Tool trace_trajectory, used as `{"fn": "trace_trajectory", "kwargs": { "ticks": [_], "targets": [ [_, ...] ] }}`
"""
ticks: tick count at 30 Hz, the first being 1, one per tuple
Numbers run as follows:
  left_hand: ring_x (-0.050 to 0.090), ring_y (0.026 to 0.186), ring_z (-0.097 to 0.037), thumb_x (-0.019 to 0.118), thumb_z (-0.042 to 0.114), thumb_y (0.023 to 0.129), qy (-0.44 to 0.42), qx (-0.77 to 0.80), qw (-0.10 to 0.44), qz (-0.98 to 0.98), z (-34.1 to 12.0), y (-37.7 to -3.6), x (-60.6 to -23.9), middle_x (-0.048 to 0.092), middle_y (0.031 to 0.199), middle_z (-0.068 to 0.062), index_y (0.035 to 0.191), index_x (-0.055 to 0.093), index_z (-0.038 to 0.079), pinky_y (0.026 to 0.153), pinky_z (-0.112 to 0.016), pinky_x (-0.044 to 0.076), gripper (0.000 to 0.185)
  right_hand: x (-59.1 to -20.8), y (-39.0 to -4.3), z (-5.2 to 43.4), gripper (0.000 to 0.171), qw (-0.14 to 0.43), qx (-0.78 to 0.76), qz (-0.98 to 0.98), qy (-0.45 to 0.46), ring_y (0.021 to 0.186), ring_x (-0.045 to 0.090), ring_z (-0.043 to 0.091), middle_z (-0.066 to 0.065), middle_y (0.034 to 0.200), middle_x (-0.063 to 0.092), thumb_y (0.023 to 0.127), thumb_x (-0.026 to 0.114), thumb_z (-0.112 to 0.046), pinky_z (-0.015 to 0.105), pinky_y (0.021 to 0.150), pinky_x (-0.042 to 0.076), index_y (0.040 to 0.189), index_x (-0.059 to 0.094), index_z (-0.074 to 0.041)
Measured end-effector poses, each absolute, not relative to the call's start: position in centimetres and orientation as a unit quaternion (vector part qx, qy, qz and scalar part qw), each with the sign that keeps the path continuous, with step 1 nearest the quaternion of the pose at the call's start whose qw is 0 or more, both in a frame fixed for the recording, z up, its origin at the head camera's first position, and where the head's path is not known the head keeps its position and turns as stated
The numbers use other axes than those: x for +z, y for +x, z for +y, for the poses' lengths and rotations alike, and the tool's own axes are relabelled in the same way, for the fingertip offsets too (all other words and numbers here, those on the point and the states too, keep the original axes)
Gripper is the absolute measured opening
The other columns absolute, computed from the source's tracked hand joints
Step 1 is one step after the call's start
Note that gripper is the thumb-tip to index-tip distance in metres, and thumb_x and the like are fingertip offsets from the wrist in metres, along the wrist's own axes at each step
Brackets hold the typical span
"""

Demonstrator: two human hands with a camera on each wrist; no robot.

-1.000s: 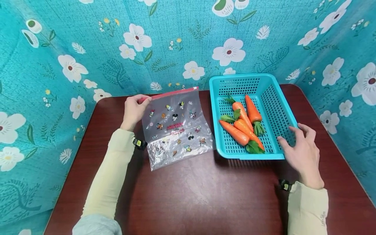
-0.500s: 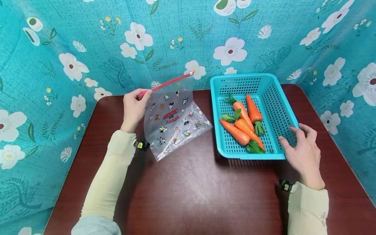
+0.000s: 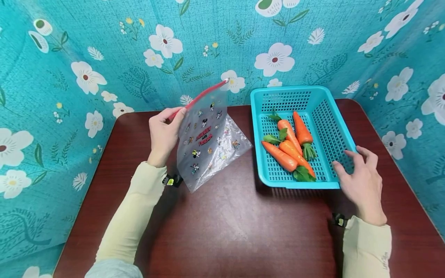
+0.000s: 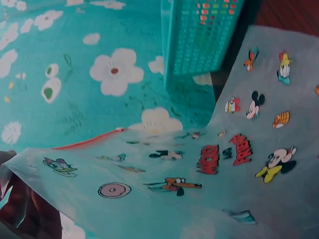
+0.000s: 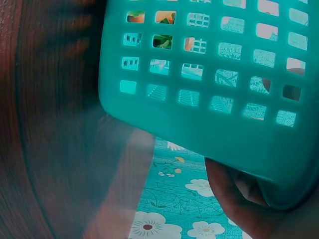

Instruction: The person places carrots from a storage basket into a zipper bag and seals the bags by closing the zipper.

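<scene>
Nearest me, on the dark red-brown wooden surface, my right hand grips the near right corner of a turquoise rectangular plastic basket, fingers hooked about its rim, a hold that I judge keeps it steady. Left of the basket, my left hand pinches one end of the red strip edging a clear plastic bag printed with cartoon figures. The strip slants upward, probably stiff enough to hold that edge raised from one end; the bag hangs below, its lower part seemingly settled on the surface just left of the basket. Inside the basket lie four orange carrots with green leafy tops, likely kept from rolling away by its walls. Behind the basket hangs a turquoise cloth with white flowers.
</scene>
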State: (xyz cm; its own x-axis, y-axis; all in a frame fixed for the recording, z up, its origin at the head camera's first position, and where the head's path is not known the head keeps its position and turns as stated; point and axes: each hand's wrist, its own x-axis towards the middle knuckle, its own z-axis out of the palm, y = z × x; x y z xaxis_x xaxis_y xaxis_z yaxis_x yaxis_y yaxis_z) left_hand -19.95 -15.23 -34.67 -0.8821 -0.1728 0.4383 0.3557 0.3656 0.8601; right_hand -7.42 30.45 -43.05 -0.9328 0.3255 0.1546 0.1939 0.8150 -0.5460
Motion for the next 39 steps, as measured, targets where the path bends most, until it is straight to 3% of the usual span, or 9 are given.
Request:
{"fn": "trace_trajectory", "kwargs": {
  "ticks": [6, 13, 19, 26, 32, 39],
  "targets": [
    [0.057, 0.069, -0.007, 0.073, 0.020, 0.086, -0.064, -0.603, 0.220, -0.764, -14.3, -18.6, -34.4, 0.067, 0.077, 0.011, 0.100, 0.076, 0.005, 0.056, -0.018, 0.046, 0.021, -42.7, -7.4, 30.3, 0.055, 0.117, 0.275, -0.944, -0.142, 0.105, 0.045, 0.052, 0.018, 0.156, 0.021, 0.096, 0.052, -0.032, 0.064, 0.081, 0.037, 0.140, 0.045, -0.001],
    [0.048, 0.039, -0.014, 0.071, 0.007, 0.086, -0.107, -0.609, 0.192, -0.762, -13.0, -15.8, -32.8, 0.065, 0.079, 0.000, 0.104, 0.073, -0.003, 0.040, -0.018, 0.040, 0.020, -42.6, -7.3, 30.3, 0.056, 0.106, 0.274, -0.945, -0.145, 0.110, 0.043, 0.053, 0.016, 0.157, 0.019, 0.096, 0.052, -0.033, 0.066, 0.084, 0.037, 0.141, 0.044, -0.001],
    [0.053, 0.045, -0.017, 0.072, 0.006, 0.085, -0.130, -0.600, 0.192, -0.766, -12.4, -14.6, -33.6, 0.066, 0.082, -0.011, 0.105, 0.074, -0.001, 0.045, -0.019, 0.044, 0.021, -42.4, -7.5, 30.4, 0.056, 0.109, 0.276, -0.944, -0.144, 0.117, 0.041, 0.052, 0.018, 0.156, 0.020, 0.096, 0.053, -0.031, 0.068, 0.086, 0.036, 0.141, 0.044, 0.000],
    [0.064, 0.080, -0.008, 0.075, 0.017, 0.084, -0.167, -0.552, 0.240, -0.781, -12.4, -15.2, -36.1, 0.074, 0.092, -0.006, 0.104, 0.076, 0.010, 0.065, -0.020, 0.053, 0.022, -42.1, -7.6, 30.4, 0.054, 0.111, 0.281, -0.944, -0.133, 0.133, 0.028, 0.049, 0.022, 0.155, 0.021, 0.095, 0.055, -0.026, 0.071, 0.091, 0.033, 0.139, 0.045, 0.004],
    [0.065, 0.080, -0.011, 0.075, 0.016, 0.084, -0.186, -0.546, 0.250, -0.778, -12.1, -14.8, -36.5, 0.074, 0.091, -0.006, 0.103, 0.077, 0.009, 0.065, -0.020, 0.052, 0.021, -41.8, -7.8, 30.4, 0.054, 0.106, 0.282, -0.946, -0.119, 0.131, 0.027, 0.049, 0.026, 0.152, 0.022, 0.094, 0.056, -0.024, 0.070, 0.089, 0.033, 0.137, 0.045, 0.006],
    [0.062, 0.075, -0.012, 0.075, 0.010, 0.083, -0.215, -0.527, 0.257, -0.781, -11.7, -14.3, -37.5, 0.073, 0.089, -0.008, 0.103, 0.076, 0.008, 0.060, -0.019, 0.049, 0.021, -40.4, -8.0, 28.7, 0.052, 0.112, 0.308, -0.938, -0.115, 0.130, 0.024, 0.052, 0.029, 0.149, 0.027, 0.096, 0.054, -0.027, 0.071, 0.090, 0.019, 0.136, 0.047, 0.007]
  ]
}}
